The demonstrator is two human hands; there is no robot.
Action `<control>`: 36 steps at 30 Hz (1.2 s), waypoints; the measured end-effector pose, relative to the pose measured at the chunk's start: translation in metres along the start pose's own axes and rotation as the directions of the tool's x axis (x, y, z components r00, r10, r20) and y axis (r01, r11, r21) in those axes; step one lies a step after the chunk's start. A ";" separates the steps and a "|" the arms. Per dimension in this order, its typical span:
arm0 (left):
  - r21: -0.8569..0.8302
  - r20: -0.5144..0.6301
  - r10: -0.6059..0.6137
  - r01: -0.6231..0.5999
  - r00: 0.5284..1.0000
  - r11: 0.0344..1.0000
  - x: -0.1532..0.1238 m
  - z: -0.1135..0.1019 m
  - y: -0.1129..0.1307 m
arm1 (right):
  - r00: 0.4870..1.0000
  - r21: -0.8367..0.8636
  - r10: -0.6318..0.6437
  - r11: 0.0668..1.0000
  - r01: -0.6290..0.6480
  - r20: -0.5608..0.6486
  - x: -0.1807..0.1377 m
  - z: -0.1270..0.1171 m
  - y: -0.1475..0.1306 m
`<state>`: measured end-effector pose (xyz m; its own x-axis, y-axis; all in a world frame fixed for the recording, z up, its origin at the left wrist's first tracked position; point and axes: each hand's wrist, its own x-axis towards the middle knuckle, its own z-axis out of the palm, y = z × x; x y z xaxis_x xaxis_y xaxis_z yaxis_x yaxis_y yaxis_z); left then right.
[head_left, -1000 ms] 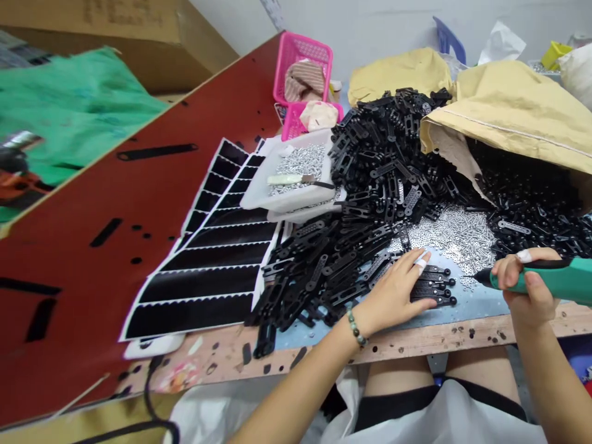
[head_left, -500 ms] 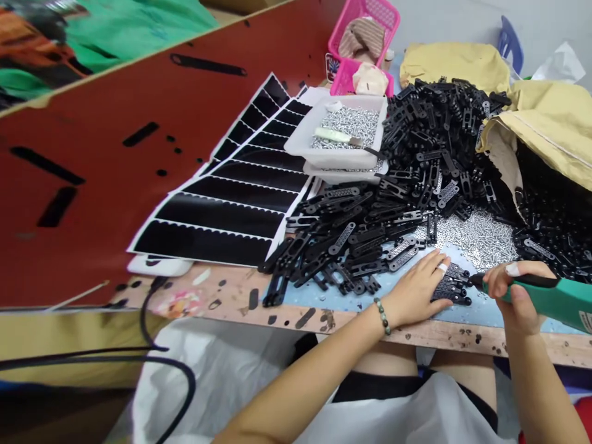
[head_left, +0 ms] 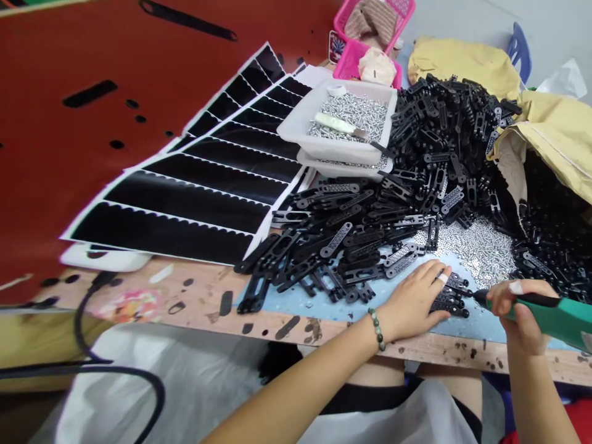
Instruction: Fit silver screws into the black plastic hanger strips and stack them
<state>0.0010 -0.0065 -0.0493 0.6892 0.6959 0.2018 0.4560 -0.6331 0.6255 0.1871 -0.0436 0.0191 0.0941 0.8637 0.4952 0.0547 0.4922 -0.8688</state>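
Fingers stretched out, my left hand (head_left: 414, 299) lies flat against a small group of black plastic links (head_left: 451, 299) on the blue mat, its thumb at their near side. A white band is on one of its fingers. My right hand (head_left: 522, 311) is wrapped round a green electric screwdriver (head_left: 562, 317) with a black nose. The driver's tip points left and meets the right end of the links; the exact contact is too small to see. Just behind the links lies a heap of small silver screws (head_left: 483, 246).
A large pile of black links (head_left: 444, 123) spreads behind and left of my hands. White tubs of screws (head_left: 296, 126) hold a pale-handled tool (head_left: 335, 123). Black label sheets (head_left: 171, 225) lie left, by a red board (head_left: 55, 142). A yellow sack (head_left: 555, 132) and pink baskets (head_left: 346, 58) stand behind.
The camera view has shifted, so the left-side things sit further left and the red board higher. Both hands keep nearly the same places at the links, the screwdriver still at their right end.
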 end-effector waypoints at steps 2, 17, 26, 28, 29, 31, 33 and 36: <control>0.004 0.000 -0.006 0.006 1.000 1.000 0.000 0.001 0.000 | 0.998 0.059 -0.054 0.997 0.055 -0.029 0.006 0.001 -0.011; 0.009 -0.131 0.270 -0.271 0.954 0.963 -0.007 -0.002 0.049 | 0.953 -0.054 -0.154 0.988 0.145 -0.262 0.004 -0.035 -0.015; -0.234 0.371 0.422 -0.357 0.827 0.905 -0.042 0.102 0.101 | 0.919 -0.117 -0.173 0.983 0.140 -0.355 -0.016 -0.062 -0.026; -0.194 0.401 0.215 -0.147 0.891 0.970 -0.053 0.116 0.091 | 0.909 -0.127 -0.178 0.982 0.140 -0.378 -0.022 -0.069 -0.028; -0.141 0.384 0.078 -0.025 0.920 0.990 -0.057 0.123 0.085 | 0.901 -0.134 -0.180 0.981 0.137 -0.394 -0.026 -0.072 -0.029; -0.088 0.357 -0.039 0.076 0.933 0.993 -0.061 0.135 0.072 | 0.884 -0.157 -0.173 0.981 0.114 -0.435 -0.032 -0.076 -0.031; -0.075 0.322 -0.073 0.103 0.944 0.992 -0.063 0.148 0.063 | 0.876 -0.173 -0.142 0.983 0.068 -0.461 -0.038 -0.080 -0.032; -0.048 0.360 -0.049 0.071 0.932 0.996 -0.067 0.162 0.059 | 0.889 -0.155 -0.096 0.988 0.028 -0.448 -0.047 -0.085 -0.032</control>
<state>0.0730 -0.1456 -0.1485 0.8223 0.5576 -0.1139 0.4764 -0.5650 0.6737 0.2652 -0.1098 0.0238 0.5236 0.6720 0.5237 0.2105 0.4936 -0.8438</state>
